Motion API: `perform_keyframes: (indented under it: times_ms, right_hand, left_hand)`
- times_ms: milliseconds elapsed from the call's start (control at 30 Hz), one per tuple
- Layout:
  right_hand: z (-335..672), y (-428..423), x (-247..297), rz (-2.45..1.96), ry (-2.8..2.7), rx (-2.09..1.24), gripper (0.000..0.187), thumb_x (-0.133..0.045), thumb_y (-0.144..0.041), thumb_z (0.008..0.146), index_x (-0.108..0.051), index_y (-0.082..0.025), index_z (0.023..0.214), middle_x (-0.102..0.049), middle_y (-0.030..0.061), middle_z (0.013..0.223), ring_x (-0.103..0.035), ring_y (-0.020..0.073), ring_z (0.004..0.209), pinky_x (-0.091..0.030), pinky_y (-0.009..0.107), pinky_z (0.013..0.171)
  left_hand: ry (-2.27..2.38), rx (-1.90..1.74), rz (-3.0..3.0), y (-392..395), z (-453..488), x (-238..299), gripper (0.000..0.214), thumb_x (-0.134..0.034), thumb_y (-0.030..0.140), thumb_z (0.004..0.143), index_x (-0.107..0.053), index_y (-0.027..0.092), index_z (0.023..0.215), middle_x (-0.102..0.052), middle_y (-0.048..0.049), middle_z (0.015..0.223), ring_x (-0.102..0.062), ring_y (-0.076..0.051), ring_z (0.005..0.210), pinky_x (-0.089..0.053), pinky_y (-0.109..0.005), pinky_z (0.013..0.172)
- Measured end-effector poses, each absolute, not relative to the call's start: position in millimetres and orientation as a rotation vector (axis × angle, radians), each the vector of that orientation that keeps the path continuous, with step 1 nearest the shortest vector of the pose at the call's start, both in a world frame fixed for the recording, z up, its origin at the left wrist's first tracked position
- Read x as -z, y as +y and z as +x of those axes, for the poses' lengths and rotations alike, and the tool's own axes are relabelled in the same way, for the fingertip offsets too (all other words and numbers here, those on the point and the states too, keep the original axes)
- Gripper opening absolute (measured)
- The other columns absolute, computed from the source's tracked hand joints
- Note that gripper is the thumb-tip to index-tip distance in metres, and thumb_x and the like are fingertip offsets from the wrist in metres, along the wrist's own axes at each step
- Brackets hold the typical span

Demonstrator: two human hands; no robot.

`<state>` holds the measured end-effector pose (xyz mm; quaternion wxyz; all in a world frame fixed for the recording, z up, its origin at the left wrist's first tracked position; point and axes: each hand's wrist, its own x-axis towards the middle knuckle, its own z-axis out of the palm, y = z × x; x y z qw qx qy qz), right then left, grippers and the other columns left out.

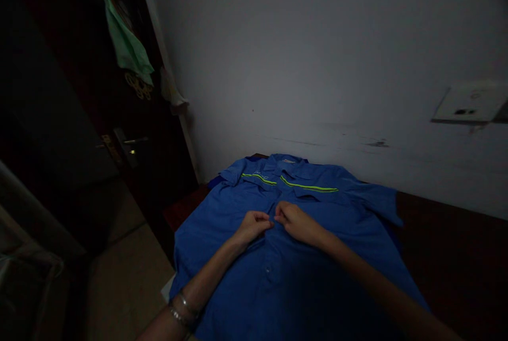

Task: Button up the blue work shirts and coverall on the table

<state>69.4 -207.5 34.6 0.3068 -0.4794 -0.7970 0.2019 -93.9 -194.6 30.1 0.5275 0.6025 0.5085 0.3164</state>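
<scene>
2 bare hands: near each other over the middle of the short-sleeved blue cloth shirt (222,235), with only a narrow gap between their fingertips.
Left hand (254,224): thumb and fingers drawn together, pinching the shirt's front opening; whether a button sits in the pinch, I cannot tell.
Right hand (296,222): fingers curled and nearly closed, tips on the cloth at the other side of the opening; what lies between them is too dark to tell.
Left wrist: at least 1 silver-coloured metal bracelet (177,315).
Shirt: spread front up on the dark reddish-brown tabletop (444,267), collar toward the pale plain wall (317,66), 2 yellow-green striped bands (309,187) across the chest.
Button: 1 small round button (267,270) shows on the front, nearer the wearer than the hands.
Far edge: the collar lies close to the wall, leaving little room beyond it.
Left edge: the shirt's side reaches the table's edge, beside the dim tan floor (123,277).
Right edge: past the sleeve, the tabletop runs on toward the picture's border, giving the right arm room sideways.
Beyond left: a dark brown door (159,182), well apart from the hands.
</scene>
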Motion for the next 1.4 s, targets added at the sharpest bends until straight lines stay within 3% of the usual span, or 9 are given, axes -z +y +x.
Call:
perform_keyframes:
  times_ms: [167,333,467,600,700,900,1033,1167,1400]
  right_hand:
    - [65.3,-215.9,-41.4,-1.377,-2.208,-0.357,0.01,-0.042,-0.019,0.081,-0.05,-0.016,0.086,-0.056,0.0072,0.089,-0.054,0.0136,0.074,-0.035,0.022,0.063]
    - [67.6,-216.8,-42.5,-1.385,-2.216,-0.318,0.011,-0.042,-0.02,0.081,-0.052,-0.016,0.085,-0.057,0.0073,0.088,-0.055,0.0142,0.073,-0.035,0.023,0.062]
    - [72.7,-210.5,-40.2,-1.276,-2.121,-0.507,0.011,-0.047,-0.023,0.078,-0.055,-0.016,0.078,-0.059,0.0042,0.076,-0.055,0.013,0.068,-0.037,0.021,0.059]
    - [73.9,-204.3,-37.9,-1.242,-1.964,-0.85,0.014,-0.049,-0.026,0.076,-0.056,-0.015,0.077,-0.059,0.0019,0.065,-0.054,0.0099,0.051,-0.038,0.019,0.046]
    - [72.5,-203.5,-39.0,-1.272,-1.856,-1.01,0.015,-0.051,-0.026,0.072,-0.057,-0.013,0.076,-0.058,0.0004,0.06,-0.051,0.0083,0.042,-0.036,0.017,0.039]
    - [70.2,-206.8,-44.1,-1.269,-1.744,-1.151,0.029,-0.058,-0.037,0.065,-0.059,-0.01,0.077,-0.058,0.0024,0.063,-0.052,0.009,0.045,-0.04,0.019,0.041]
    - [67.4,-207.5,-41.8,-1.335,-1.789,-1.044,0.036,-0.064,-0.04,0.058,-0.06,-0.011,0.08,-0.061,0.0038,0.066,-0.054,0.0114,0.05,-0.039,0.02,0.044]
    - [62.7,-209.1,-37.9,-1.411,-1.878,-0.717,0.03,-0.063,-0.036,0.059,-0.063,-0.013,0.077,-0.062,0.0041,0.069,-0.057,0.0148,0.065,-0.039,0.021,0.053]
    - [58.9,-210.1,-33.4,-1.449,-1.91,-0.671,0.018,-0.054,-0.017,0.059,-0.061,-0.014,0.075,-0.062,0.002,0.066,-0.055,0.0113,0.06,-0.036,0.018,0.051]
  left_hand:
    - [1.202,-0.767,1.446,-196.0,-93.7,-32.0,0.017,-0.062,0.026,0.055,-0.054,0.012,0.06,-0.042,0.007,0.041,-0.034,-0.004,0.036,-0.022,-0.018,0.037]
    - [1.182,-0.806,1.408,-196.8,-94.2,-30.8,0.02,-0.064,0.027,0.055,-0.056,0.012,0.065,-0.044,0.0066,0.043,-0.035,-0.005,0.036,-0.022,-0.018,0.036]
    - [1.133,-0.827,1.398,-194.2,-95.5,-26.3,0.017,-0.059,0.027,0.06,-0.057,0.011,0.064,-0.044,0.0053,0.042,-0.035,-0.004,0.034,-0.022,-0.018,0.036]
    - [1.107,-0.865,1.356,-192.6,-96.3,-23.4,0.017,-0.051,0.024,0.062,-0.059,0.01,0.064,-0.046,0.0036,0.043,-0.036,-0.005,0.035,-0.024,-0.018,0.037]
    - [1.129,-0.863,1.381,-194.0,-95.9,-24.7,0.015,-0.054,0.021,0.059,-0.059,0.01,0.067,-0.047,0.0041,0.045,-0.037,-0.005,0.036,-0.025,-0.017,0.037]
    - [1.13,-0.928,1.468,-194.5,-94.5,-25.8,0.017,-0.06,0.025,0.058,-0.056,0.011,0.067,-0.043,0.0065,0.043,-0.034,-0.004,0.035,-0.023,-0.017,0.036]
    - [1.161,-0.936,1.483,-191.7,-94.4,-23.0,0.025,-0.063,0.032,0.056,-0.056,0.011,0.067,-0.043,0.0062,0.042,-0.033,-0.004,0.034,-0.022,-0.017,0.035]
    - [1.199,-0.926,1.472,-190.6,-94.6,-21.8,0.028,-0.063,0.036,0.056,-0.058,0.01,0.067,-0.044,0.0054,0.042,-0.034,-0.005,0.034,-0.022,-0.018,0.036]
    - [1.264,-0.879,1.468,-192.5,-94.1,-25.0,0.029,-0.065,0.035,0.054,-0.061,0.009,0.066,-0.046,0.0045,0.042,-0.034,-0.005,0.036,-0.023,-0.019,0.037]
